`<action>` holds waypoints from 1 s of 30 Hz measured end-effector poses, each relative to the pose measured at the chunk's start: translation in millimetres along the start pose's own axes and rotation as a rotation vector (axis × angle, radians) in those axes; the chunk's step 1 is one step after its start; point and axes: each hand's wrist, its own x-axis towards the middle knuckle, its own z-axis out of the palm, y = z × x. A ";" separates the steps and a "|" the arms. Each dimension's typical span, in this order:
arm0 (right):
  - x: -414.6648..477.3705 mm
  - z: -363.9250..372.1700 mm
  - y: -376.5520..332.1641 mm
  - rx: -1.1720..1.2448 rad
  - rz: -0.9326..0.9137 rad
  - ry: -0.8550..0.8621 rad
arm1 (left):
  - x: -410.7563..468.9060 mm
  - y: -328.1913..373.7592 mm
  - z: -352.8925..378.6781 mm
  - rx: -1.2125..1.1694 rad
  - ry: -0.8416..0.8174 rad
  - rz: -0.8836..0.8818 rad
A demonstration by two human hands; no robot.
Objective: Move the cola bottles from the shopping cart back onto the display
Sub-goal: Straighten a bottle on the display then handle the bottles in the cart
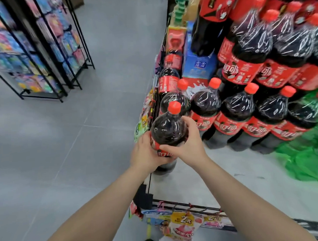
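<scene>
Bottle (168,131) is gripped upright, cap up, at the label: left hand (147,153) on its left flank, right hand (188,142) on its right. Base is at the display (211,172) left corner, possibly touching. Row (236,106) stands behind-right.

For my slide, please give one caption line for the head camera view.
Left hand and right hand hold a cola bottle at the display edge.

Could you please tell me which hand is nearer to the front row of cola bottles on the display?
Right. The right hand grips the held cola bottle on the side facing the front row; the left hand grips its opposite side.
</scene>
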 end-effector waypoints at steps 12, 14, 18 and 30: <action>-21.0 -18.8 7.0 0.088 0.008 -0.050 | -3.5 -2.0 -4.6 0.206 -0.075 0.060; -29.1 -19.9 5.2 0.072 0.013 -0.048 | -8.5 -9.2 -6.1 0.211 -0.083 0.087; -46.0 -19.7 -2.5 0.102 0.108 -0.031 | -22.1 -18.7 -13.5 0.196 -0.082 0.106; -133.0 -48.8 -10.5 0.151 0.080 0.896 | -81.6 65.2 -1.2 -0.316 -0.333 0.386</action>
